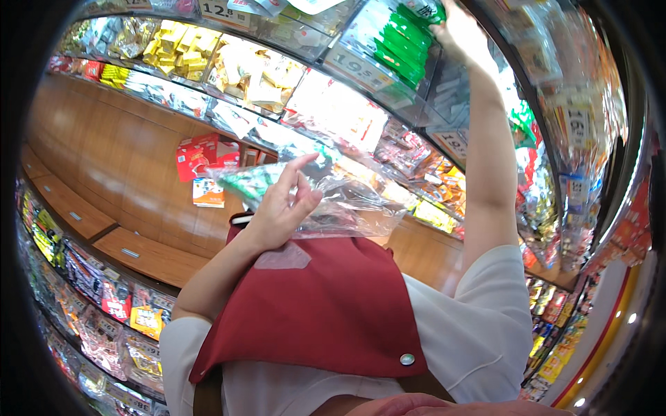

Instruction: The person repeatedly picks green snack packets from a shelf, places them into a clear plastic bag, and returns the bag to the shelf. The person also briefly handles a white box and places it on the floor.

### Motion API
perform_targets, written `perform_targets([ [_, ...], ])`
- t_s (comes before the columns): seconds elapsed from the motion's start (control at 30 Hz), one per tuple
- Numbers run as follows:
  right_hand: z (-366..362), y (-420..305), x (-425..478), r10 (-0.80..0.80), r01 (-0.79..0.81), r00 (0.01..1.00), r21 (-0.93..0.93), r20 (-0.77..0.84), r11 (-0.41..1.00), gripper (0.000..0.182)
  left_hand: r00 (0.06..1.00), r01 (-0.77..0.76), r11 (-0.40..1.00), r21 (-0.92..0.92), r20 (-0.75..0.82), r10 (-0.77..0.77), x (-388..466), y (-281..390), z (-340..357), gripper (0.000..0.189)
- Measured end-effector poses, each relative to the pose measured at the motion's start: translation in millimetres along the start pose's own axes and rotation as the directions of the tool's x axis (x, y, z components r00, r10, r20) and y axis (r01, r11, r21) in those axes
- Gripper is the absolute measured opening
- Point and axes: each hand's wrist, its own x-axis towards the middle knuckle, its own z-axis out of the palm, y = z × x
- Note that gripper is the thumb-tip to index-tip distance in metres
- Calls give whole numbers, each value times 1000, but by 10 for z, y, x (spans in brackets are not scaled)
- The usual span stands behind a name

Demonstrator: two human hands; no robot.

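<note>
My left hand [283, 208] is in front of the red apron [322, 301], against a clear plastic bag [354, 208] with green-wrapped items [250, 179] at its left end. Its index finger and thumb are apart; whether the other fingers grip the bag is hidden. My right arm reaches up to a clear shelf bin, where my right hand [458, 31] is at a green packet [424, 10] above a row of green packets [403, 47]. Glare and the picture's rim hide part of that hand, so its grip is unclear.
Clear bins with price cards [359, 67] hold wrapped snacks, among them yellow packets [182, 47]. Red packets [197, 156] lie low beyond the bag. Another stocked shelf [114, 301] stands at the left, with brown wooden ledges [151, 255]. Hanging packets [583, 104] line the right.
</note>
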Motion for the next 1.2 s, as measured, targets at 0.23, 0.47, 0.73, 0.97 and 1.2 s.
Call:
perform_targets([
  [0.23, 322, 176, 754, -133, 86, 960, 197, 245, 977, 69, 978, 70, 993, -96, -187, -87, -149, -288, -194, 52],
  [0.47, 1013, 860, 325, 521, -469, 818, 806, 242, 362, 68, 965, 68, 995, -77, -248, -85, -81, -234, -331, 51],
  [0.73, 782, 483, 12, 506, -256, 799, 945, 325, -202, 30, 914, 77, 996, -52, -394, -92, -216, -322, -551, 45],
  [0.97, 435, -1315, -2138, -164, -564, 814, 826, 557, 7, 20, 833, 160, 987, 6, -537, -132, -630, -654, -639, 37],
  [1.2, 3414, -1629, -3167, 33, -171, 935, 367, 354, 914, 37, 702, 344, 939, 4, -665, -254, -1063, -697, -485, 32],
])
